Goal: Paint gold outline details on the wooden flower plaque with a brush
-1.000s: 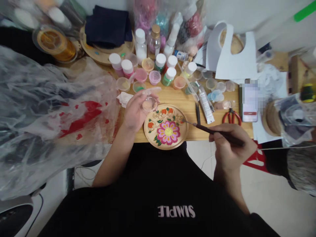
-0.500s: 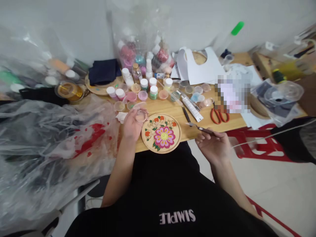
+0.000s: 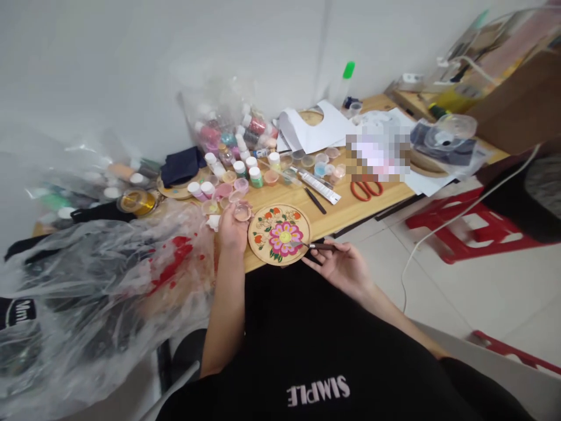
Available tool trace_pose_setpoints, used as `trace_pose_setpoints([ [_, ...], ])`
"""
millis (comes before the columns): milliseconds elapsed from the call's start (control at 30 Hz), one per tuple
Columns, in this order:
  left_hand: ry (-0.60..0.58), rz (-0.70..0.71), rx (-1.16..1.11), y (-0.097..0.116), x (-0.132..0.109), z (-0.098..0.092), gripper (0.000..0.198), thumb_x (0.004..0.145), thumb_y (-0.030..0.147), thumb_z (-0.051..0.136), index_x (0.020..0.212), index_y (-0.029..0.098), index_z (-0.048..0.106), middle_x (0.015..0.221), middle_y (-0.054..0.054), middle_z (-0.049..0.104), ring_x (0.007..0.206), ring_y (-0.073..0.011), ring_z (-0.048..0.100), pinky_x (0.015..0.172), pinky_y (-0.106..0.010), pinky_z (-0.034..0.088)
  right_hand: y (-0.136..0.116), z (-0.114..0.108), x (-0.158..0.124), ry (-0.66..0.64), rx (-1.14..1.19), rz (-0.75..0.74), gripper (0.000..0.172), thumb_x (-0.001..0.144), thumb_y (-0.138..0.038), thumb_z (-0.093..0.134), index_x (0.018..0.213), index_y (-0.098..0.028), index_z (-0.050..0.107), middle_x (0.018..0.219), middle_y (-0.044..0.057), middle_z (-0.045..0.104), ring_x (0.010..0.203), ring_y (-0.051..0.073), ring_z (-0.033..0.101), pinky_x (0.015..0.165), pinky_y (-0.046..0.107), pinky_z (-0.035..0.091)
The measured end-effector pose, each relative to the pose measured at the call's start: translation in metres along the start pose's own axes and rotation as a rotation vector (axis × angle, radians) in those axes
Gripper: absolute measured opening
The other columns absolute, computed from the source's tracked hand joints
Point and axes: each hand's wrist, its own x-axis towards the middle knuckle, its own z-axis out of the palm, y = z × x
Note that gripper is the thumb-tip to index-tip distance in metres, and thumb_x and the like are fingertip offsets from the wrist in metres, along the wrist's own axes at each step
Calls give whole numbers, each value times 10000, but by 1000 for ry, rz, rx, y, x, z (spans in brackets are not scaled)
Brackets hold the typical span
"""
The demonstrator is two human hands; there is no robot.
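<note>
My left hand (image 3: 234,230) is closed on a small clear cup (image 3: 242,211), just left of a round wooden plaque (image 3: 258,251). The plaque carries a pink flower with a yellow centre (image 3: 286,237), orange buds and green leaves. In my right hand (image 3: 344,264) is a small palette knife (image 3: 323,247), held by its dark handle, with its metal tip over the flower's lower right petals. Some fingertips of this hand reach the plaque's right edge. Whether the tip touches the surface I cannot tell.
Behind the plaque stand white-capped jars (image 3: 255,176) and small open cups (image 3: 270,178). A white tube (image 3: 322,188), black tweezers (image 3: 314,200) and orange-handled scissors (image 3: 366,187) lie to the right. Plastic sheeting (image 3: 109,280) covers the left side; a red stool (image 3: 464,234) stands at the right.
My right hand has brought the palette knife left, over the flower. The view has turned to the right. My left hand still holds the cup beside the plaque.
</note>
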Motion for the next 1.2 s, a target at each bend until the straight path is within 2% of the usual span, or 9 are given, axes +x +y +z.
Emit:
trace_pose_setpoints([
  [200,48,59,18,-1,-19,-7,83,742,230,577,692,170,605,720,-22,640,634,-98,573,520,-200,439,-10,-2,-1,-36,-54,-68,90,716,-220,611,759,-225,690,726,10,730,815,185,696,1096,499,474],
  [333,62,60,11,-5,-38,-15,100,704,273,638,692,177,616,725,-26,660,633,-105,587,525,-211,463,-23,-3,1,-7,-89,-113,87,692,-222,633,747,-226,700,659,4,704,770,187,696,1061,453,516],
  [467,27,33,34,-9,-54,-19,225,662,370,735,660,170,631,696,-23,667,581,-88,573,551,-218,491,-35,-1,4,65,-101,-147,99,655,-216,648,725,-235,716,724,21,736,786,205,696,1003,452,559],
  [633,-6,-15,85,-9,-66,-17,299,677,442,747,714,156,669,689,-21,680,574,-95,573,549,-233,482,-49,9,12,76,-174,-207,85,668,-249,665,720,-240,732,548,-28,631,636,140,624,986,369,566],
  [733,-32,-58,82,-7,-70,-15,314,667,458,767,716,158,692,683,-16,679,564,-93,574,559,-234,485,-56,14,19,86,-216,-221,97,668,-263,666,718,-239,746,513,-33,597,602,131,589,993,381,557],
  [1000,-93,-133,106,0,-72,-14,252,726,425,735,715,173,725,691,-31,680,582,-109,582,553,-240,482,-73,9,38,93,-282,-210,87,664,-313,691,721,-268,738,507,-37,576,605,153,598,1014,453,524],
  [1200,-95,-92,45,13,-41,-15,231,713,393,723,685,164,715,673,-35,659,608,-113,581,519,-224,474,-84,9,56,53,-249,-185,85,643,-334,706,669,-266,663,475,-46,492,603,156,573,1010,459,514],
])
